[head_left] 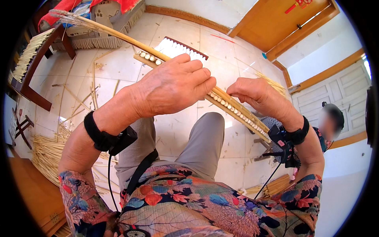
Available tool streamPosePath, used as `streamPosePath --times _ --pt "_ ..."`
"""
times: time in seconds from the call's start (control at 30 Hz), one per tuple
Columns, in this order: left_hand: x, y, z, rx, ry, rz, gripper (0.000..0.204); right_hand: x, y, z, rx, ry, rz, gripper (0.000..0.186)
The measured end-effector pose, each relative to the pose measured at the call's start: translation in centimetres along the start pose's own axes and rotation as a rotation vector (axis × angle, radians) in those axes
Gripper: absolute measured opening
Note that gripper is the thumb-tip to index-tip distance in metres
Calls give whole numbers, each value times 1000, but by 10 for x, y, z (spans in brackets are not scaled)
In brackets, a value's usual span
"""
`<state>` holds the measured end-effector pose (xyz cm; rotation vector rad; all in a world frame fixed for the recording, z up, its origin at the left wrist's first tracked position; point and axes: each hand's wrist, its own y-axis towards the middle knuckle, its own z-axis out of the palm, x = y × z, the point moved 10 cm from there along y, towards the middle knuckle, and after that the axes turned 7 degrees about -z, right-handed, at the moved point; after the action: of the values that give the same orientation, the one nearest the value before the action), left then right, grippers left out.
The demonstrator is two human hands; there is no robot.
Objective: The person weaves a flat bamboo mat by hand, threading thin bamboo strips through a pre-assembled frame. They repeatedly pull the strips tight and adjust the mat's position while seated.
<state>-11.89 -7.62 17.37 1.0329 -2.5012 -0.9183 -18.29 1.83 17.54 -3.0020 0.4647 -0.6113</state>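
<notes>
Head view: two hands grip a flat row of bound straw stalks held across the lap.

At far left a pile of loose straw (47, 154) lies on the tiled floor (118, 67). The left hand (173, 85) is clamped over the stalk row (233, 108), fingers curled around its upper part. The row runs diagonally from upper left to lower right, cut ends showing. The right hand (256, 94) pinches the row just beside the left. Farther right another person (331, 122) sits by the wall.
</notes>
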Motion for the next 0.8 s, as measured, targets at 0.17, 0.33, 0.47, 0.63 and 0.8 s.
streamPosePath --times 0.17,0.33,0.47,0.63,0.8 --pt "-7 -6 0 -29 12 11 39 8 -1 8 58 -25 -17 14" --pt "-16 -15 -1 -42 47 32 36 19 -4 19 56 -67 -91 18" --pt "-20 -22 -4 -93 39 43 33 22 -5 28 54 -68 -97 19" --pt "-22 -23 -4 -97 -10 42 33 24 -7 33 30 -40 -44 25" --pt "-23 -26 -4 -122 14 24 35 40 -2 31 -68 -112 -4 47"
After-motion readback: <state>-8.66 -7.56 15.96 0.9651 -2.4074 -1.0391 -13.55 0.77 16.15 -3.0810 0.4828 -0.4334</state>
